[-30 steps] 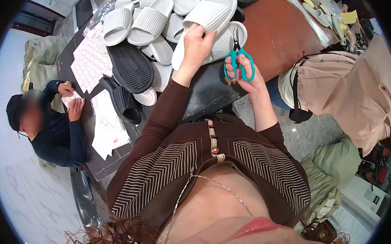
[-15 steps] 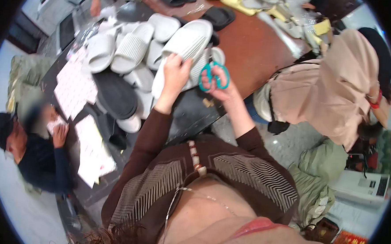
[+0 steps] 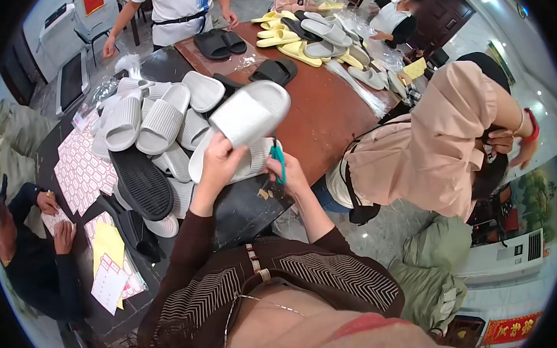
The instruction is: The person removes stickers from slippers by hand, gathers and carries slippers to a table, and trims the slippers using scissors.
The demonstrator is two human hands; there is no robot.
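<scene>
My left hand (image 3: 221,163) is closed on the near end of a white slide slipper (image 3: 249,116), which is lifted off the table and a little blurred. Under it lies another white slipper (image 3: 254,163), partly covered by the raised one and by my fingers. Just to the right, my right hand (image 3: 290,174) grips teal-handled scissors (image 3: 278,164), seen nearly edge-on. Their dark blades point away from me, close to the lower slipper; whether they touch it I cannot tell.
White slippers (image 3: 160,120) pile up to the left, beside a dark slipper (image 3: 141,182) and printed sheets (image 3: 85,164). Yellow and grey slippers (image 3: 323,34) heap at the back. A person in pink (image 3: 418,150) stands close on the right; another person (image 3: 29,243) sits at left.
My view has tilted up, showing more of the far table and people. The scissors have turned from broadside to nearly edge-on. The white slipper stays in my left hand.
</scene>
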